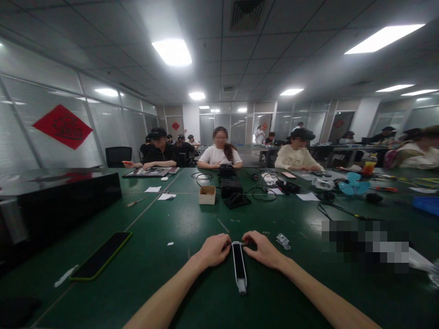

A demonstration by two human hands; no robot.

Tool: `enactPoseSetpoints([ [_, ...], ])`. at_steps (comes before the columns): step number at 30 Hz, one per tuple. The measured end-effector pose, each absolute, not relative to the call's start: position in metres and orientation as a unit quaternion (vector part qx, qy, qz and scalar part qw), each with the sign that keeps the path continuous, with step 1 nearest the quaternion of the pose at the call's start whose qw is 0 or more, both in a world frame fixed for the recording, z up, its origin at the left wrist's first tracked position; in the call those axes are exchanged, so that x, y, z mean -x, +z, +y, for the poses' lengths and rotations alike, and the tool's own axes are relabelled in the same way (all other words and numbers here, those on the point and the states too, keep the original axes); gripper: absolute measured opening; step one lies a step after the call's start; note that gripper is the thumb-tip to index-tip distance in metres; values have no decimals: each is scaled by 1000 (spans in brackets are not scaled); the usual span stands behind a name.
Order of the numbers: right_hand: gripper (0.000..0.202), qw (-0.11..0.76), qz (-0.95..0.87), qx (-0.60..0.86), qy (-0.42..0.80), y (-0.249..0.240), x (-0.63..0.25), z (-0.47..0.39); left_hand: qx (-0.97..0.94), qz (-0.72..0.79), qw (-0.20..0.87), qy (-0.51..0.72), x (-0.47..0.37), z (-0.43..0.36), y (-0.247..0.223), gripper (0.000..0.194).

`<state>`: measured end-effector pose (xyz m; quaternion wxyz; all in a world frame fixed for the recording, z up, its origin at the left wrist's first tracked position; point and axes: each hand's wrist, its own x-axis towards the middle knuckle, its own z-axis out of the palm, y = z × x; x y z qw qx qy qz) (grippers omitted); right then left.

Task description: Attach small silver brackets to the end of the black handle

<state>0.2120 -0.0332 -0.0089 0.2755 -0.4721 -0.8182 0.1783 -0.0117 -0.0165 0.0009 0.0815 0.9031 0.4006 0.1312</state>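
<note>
A narrow device [239, 265] with a white rim and a dark face lies on the green table [192, 301], pointing toward me. My left hand [215, 249] rests at the left of its far end, fingers curled in, with the fingertips close to the rim. On the other side, my right hand [262, 249] has its thumb and forefinger curved near the same far end, a little apart from each other. Whether the left fingertips pinch anything is too small to tell. A small clear plastic piece [283, 241] lies to the right of my right hand.
A phone [102, 256] with a green edge lies at the left. Farther back stand a small box [207, 195], black devices [231, 188] with cables and a blue fan [354, 183]. A black glossy block [61, 196] fills the left side. Several people sit across the table.
</note>
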Motion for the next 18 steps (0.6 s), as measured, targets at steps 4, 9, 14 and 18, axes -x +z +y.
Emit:
enactPoseSetpoints([
  [4, 21, 275, -819, 475, 167, -9, -210, -34, -904, 400, 77, 129, 12, -18, 3, 11],
  [9, 18, 278, -822, 468, 165, -9, -207, -34, -904, 399, 80, 128, 11, -18, 3, 11],
  [14, 17, 277, -822, 469, 165, -6, -207, -35, -907, 390, 81, 136, 11, -15, 0, 10],
  [18, 17, 270, -822, 471, 172, -7, -207, -35, -907, 391, 85, 134, 11, -16, 1, 10],
])
